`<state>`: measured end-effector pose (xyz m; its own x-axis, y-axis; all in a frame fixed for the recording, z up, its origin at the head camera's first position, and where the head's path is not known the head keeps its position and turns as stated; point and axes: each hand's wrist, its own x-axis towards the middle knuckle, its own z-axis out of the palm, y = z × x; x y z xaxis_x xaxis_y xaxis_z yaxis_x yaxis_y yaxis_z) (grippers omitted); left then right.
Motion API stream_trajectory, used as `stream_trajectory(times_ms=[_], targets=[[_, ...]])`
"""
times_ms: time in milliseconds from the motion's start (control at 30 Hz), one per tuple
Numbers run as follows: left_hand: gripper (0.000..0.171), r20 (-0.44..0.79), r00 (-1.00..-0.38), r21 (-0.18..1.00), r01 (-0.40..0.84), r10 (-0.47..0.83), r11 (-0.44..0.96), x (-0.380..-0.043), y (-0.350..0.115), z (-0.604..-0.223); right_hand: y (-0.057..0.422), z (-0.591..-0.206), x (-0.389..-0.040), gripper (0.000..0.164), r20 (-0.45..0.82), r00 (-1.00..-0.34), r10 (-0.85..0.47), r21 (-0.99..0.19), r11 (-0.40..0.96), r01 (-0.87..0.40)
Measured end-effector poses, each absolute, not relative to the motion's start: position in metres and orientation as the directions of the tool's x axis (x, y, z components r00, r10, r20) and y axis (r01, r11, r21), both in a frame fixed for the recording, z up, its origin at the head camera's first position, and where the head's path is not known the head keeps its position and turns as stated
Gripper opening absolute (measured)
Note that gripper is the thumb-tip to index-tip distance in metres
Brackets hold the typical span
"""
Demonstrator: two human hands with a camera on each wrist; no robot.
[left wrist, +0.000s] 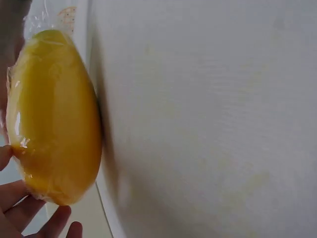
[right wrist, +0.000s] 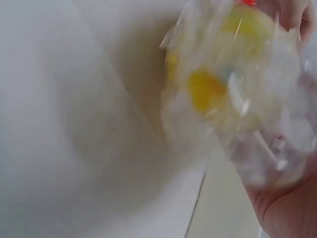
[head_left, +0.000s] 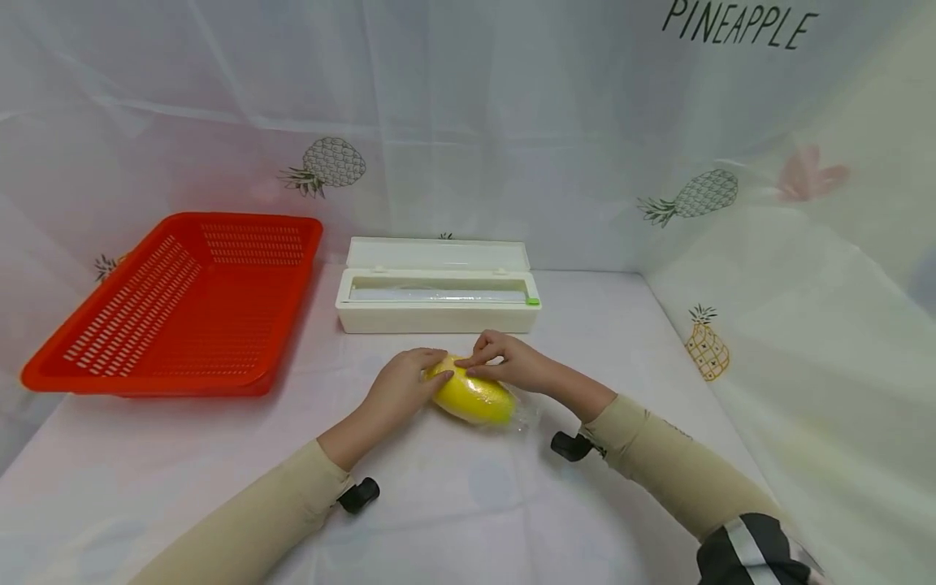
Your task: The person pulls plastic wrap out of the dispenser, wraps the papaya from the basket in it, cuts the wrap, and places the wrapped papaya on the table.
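Note:
A yellow, mango-shaped fruit (head_left: 475, 398) wrapped in clear plastic film lies on the white cloth. My left hand (head_left: 398, 386) grips its left end, and in the left wrist view the thumb and fingertips touch the wrapped skin (left wrist: 57, 119). From the right, my right hand (head_left: 515, 363) reaches over the top of the fruit, thumb and forefinger pinching the film close to the left thumb. Loose plastic film (right wrist: 267, 148) bunches out beyond the right end, blurred in the right wrist view.
Behind the hands stands a white cling film box (head_left: 439, 317), its lid raised and a roll inside. A red plastic basket (head_left: 270, 325) sits at the left. Pineapple-printed cloth (head_left: 468, 122) hangs at the back and right.

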<state>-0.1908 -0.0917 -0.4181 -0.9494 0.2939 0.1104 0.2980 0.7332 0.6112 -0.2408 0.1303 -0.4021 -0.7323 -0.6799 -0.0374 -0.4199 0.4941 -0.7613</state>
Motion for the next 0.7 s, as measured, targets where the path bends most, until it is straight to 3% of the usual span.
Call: stream_trajectory(times_ms=[333, 533, 700], targets=[[0.048, -0.037, -0.97, 0.792, 0.117, 0.239, 0.599, -0.192, -0.09, -0.423, 0.135, -0.424, -0.224, 0.038, 0.05, -0.73, -0.682, -0.827, 0.381, -0.413], [0.043, -0.077, -0.982, 0.863, 0.022, 0.175, 0.505, -0.193, -0.088, -0.427, 0.133, -0.425, -0.214, 0.047, 0.054, -0.733, -0.678, -0.803, 0.407, -0.436], [0.038, -0.067, -0.987, 0.882, 0.01, 0.147, 0.471, -0.192, -0.091, -0.432, 0.128, -0.426, -0.208, 0.042, 0.11, -0.747, -0.656, -0.784, 0.404, -0.471]])
